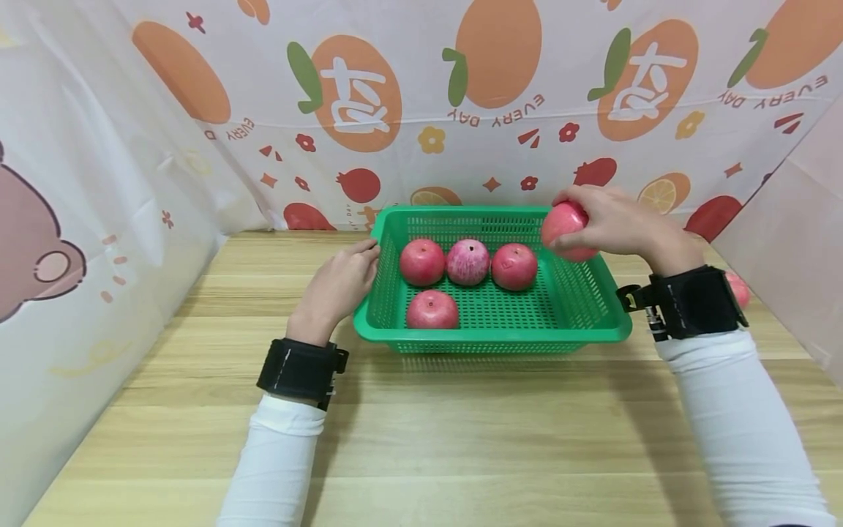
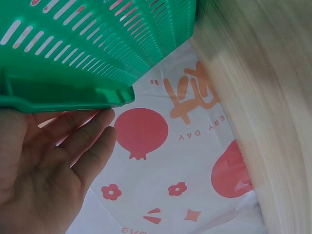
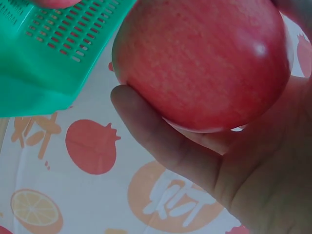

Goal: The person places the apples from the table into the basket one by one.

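My right hand (image 1: 606,219) grips a red apple (image 1: 566,227) above the right end of a green plastic basket (image 1: 494,335). In the right wrist view, the thumb and fingers wrap round this apple (image 3: 204,63). My left hand (image 1: 339,282) touches the basket's left rim from outside. The left wrist view shows its fingers (image 2: 92,141) fairly straight beneath the green rim (image 2: 73,105). Inside the basket, a streaked pink apple (image 1: 468,262) sits between two red apples, one left (image 1: 422,262) and one right (image 1: 514,266). Another apple (image 1: 432,310) lies in front at the left.
One more apple (image 1: 737,290) lies on the wooden table (image 1: 461,439) at the far right, partly hidden by the black right wrist strap (image 1: 701,301). A fruit-printed white cloth (image 1: 408,176) hangs behind the basket, and more cloth covers both sides.
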Demonstrator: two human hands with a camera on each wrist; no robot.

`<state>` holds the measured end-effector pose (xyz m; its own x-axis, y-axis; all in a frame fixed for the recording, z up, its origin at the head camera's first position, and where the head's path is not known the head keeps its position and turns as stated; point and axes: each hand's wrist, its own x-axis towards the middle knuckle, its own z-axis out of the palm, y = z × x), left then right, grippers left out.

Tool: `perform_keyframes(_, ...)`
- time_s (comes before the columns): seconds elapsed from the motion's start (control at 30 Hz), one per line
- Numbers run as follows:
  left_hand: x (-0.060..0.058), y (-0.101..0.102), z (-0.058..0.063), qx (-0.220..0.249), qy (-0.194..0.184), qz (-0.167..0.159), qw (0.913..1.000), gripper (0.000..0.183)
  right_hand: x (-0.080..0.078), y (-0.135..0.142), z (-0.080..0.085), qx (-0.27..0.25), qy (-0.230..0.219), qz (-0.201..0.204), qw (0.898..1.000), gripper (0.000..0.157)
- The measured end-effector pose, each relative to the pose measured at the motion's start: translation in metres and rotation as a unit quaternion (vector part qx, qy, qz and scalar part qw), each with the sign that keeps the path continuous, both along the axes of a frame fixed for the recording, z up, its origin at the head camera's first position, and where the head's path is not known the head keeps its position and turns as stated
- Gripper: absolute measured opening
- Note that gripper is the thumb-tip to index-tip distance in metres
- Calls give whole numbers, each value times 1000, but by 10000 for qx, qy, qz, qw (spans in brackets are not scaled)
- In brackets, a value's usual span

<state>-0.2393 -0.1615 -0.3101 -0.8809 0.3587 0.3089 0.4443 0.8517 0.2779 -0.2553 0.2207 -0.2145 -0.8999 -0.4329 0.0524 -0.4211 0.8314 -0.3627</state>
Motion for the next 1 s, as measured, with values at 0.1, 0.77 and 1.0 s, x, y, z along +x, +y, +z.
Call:
perform_keyframes(0.1,0,-1,0,-15,27,-6,10000,33,0,-4,0,-73,-41,76,9999,54)
perform_keyframes(0.77,0,0,-1,16,27,-28,10000,33,0,-26,2,-147,-299,253,9991,55)
perform_keyframes(1.0,-1,0,0,20,43,-41,10000,33,-1,-31,0,-118,-428,255,9987,54)
